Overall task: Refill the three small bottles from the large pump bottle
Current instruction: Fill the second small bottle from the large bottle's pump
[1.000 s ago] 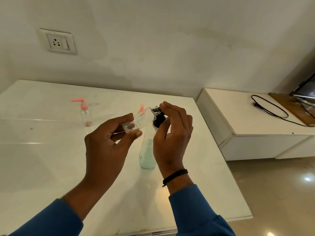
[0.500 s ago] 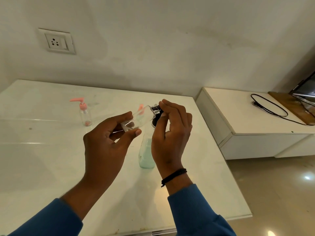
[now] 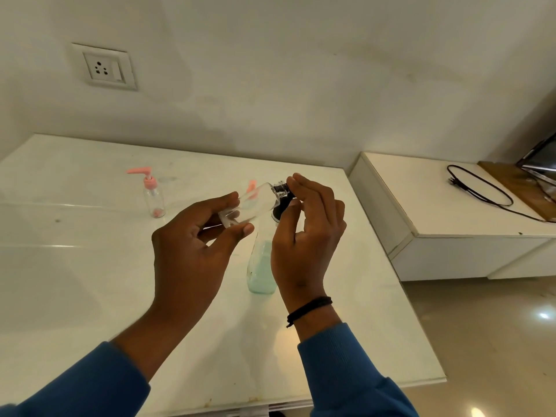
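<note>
Above the middle of a white tabletop [image 3: 90, 266], a person's left hand [image 3: 192, 251] grasps a small clear bottle [image 3: 249, 204] — tilted, its neck pointing right — between thumb and fingertips, while the right hand [image 3: 307, 236] pinches the bottle's cap [image 3: 279, 189]. Directly below stands the large pump bottle [image 3: 261, 269], part-filled with pale green liquid, its black pump head [image 3: 281, 210] partly hidden behind the right hand. A second small bottle [image 3: 154, 197] with a pink pump stands toward the table's far edge; a third pink pump [image 3: 251, 186] shows just behind the held bottle.
</note>
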Demonstrator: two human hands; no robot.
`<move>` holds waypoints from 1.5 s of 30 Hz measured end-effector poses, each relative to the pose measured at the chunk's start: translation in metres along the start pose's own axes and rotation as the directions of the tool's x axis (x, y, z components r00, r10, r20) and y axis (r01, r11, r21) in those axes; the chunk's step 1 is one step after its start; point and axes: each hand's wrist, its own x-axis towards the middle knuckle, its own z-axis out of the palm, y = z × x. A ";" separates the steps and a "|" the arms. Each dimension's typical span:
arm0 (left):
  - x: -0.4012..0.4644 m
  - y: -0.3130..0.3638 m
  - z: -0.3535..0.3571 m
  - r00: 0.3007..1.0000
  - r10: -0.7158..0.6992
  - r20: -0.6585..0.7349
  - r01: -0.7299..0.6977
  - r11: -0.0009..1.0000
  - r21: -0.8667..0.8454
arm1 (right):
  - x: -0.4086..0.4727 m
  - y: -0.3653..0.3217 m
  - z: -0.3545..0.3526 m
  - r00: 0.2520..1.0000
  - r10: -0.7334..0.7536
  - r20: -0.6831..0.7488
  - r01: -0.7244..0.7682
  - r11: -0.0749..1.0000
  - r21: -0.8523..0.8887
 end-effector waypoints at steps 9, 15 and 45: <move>0.000 -0.001 -0.001 1.000 -0.001 -0.002 0.001 1.000 0.002 | 0.006 -0.006 -0.002 1.000 0.007 0.003 -0.007 1.000 0.020; -0.001 -0.002 -0.001 1.000 0.004 0.002 -0.004 1.000 0.017 | 0.001 0.000 0.000 1.000 0.017 -0.006 -0.017 1.000 -0.010; -0.001 0.000 -0.001 1.000 0.007 0.001 -0.007 1.000 -0.009 | 0.006 -0.004 -0.002 1.000 -0.009 -0.002 0.009 0.999 -0.047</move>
